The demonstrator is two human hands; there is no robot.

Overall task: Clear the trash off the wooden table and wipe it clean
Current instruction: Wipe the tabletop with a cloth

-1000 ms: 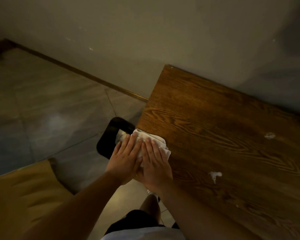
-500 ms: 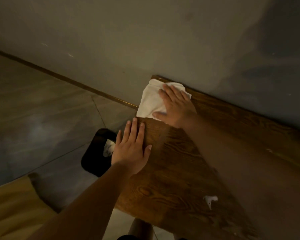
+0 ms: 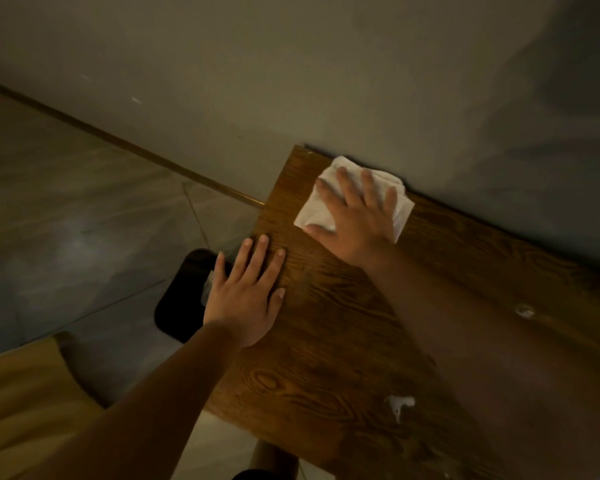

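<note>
The wiping step is being worked: a white cloth (image 3: 352,199) is being pressed flat under the open right hand (image 3: 355,220) at the wooden surface's (image 3: 326,341) far corner, while the left hand (image 3: 245,294) is being spread open, empty, near the edge. A paper scrap (image 3: 399,403) is lying uncollected, so a sweep toward the black bin (image 3: 184,296) is likely being called for next.

The far edge of the wooden table (image 3: 326,341) is shut in by the wall (image 3: 291,81), so no way is left past the white cloth (image 3: 329,188) on that side. The left edge is blocked by the left hand (image 3: 243,292), laid flat. Bare wood is left open in the middle, up to a white paper scrap (image 3: 399,403) and a small bit (image 3: 524,310).
</note>
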